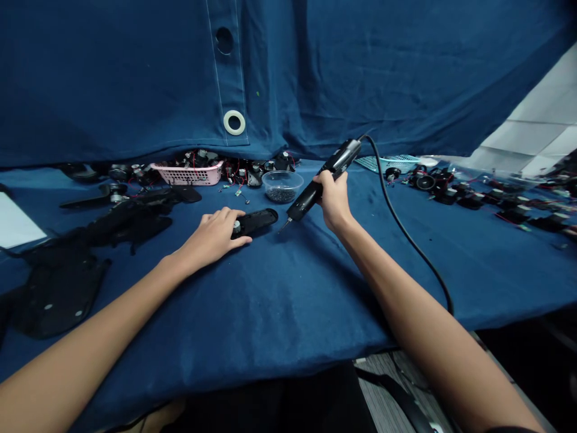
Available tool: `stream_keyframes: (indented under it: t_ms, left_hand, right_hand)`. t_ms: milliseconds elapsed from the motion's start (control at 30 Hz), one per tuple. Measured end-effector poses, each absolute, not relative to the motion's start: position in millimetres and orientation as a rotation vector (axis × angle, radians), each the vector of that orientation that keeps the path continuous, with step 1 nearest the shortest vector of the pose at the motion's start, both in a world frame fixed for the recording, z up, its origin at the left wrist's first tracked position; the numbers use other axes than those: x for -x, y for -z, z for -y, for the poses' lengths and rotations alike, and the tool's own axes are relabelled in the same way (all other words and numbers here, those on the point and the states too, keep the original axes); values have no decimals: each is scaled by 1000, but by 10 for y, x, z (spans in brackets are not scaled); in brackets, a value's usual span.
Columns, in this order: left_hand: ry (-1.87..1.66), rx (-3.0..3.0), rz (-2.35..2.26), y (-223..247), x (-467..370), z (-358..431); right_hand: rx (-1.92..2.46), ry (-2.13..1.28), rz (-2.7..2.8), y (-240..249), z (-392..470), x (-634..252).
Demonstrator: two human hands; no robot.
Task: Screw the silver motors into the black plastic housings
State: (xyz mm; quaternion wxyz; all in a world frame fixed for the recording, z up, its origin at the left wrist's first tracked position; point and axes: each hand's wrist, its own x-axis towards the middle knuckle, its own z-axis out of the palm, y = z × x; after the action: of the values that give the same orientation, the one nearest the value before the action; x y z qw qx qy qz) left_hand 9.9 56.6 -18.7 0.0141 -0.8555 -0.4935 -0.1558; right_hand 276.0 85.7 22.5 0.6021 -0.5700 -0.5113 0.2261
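My right hand (332, 193) is wrapped round a black corded electric screwdriver (343, 157), which slants with its bit down to the left, a little above the cloth. My left hand (219, 231) grips the near end of a long black plastic housing (258, 222) lying on the table. A small silvery round part shows in the housing beside my fingers. The bit's tip is just right of the housing, apart from it. Behind them stands a clear plastic bowl (282, 187) with many small dark screws in it.
A pink basket (192, 173) of wired parts stands at the back left, a turquoise basket (391, 162) at the back right. Black housings (58, 288) lie on the left; several wired assemblies (514, 213) line the right. The screwdriver's cord (412, 249) runs over the table's right side.
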Motion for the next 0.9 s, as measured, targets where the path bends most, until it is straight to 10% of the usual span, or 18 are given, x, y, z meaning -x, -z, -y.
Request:
stream_keyframes:
  t_ms: [333,900]
  left_hand:
    - [496,2670,1509,204,-99,-559]
    - [502,2663,1492,248,-94,-597]
  right_hand:
    - [703,-1150,1111,-494,-341,-2461]
    - [701,-1267,1200,-400,-303,-2348]
